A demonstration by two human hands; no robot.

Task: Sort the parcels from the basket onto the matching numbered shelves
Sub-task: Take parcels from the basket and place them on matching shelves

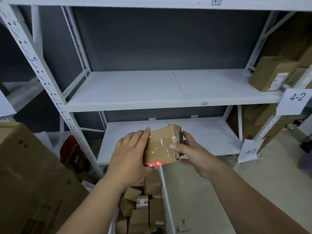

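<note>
Holding a small brown cardboard parcel wrapped in glossy clear tape (163, 145) with both hands, you're keeping it up in front of the white metal shelving, above the white basket (166, 196) of more brown parcels. Your left hand (130, 153) is lying along its left side, fingers fairly straight and pressing the face, thumb hidden underneath, while your right hand (191, 153) is curling round the right end, thumb on top and fingers behind. It's looking light and stiff, a rigid little box, though that shiny tape is likely slick, so gripping across opposite ends as you're doing seems the safe hold. A red-and-white printed strip (154, 164) is showing along its lower edge, too blurred to read, and no shelf number is showing on the parcel. White paper signs on the right are reading "4-2" (297, 97) and "4-3" (250, 151), and the top shelf label (216, 1) is reading something like "4-1".
</note>
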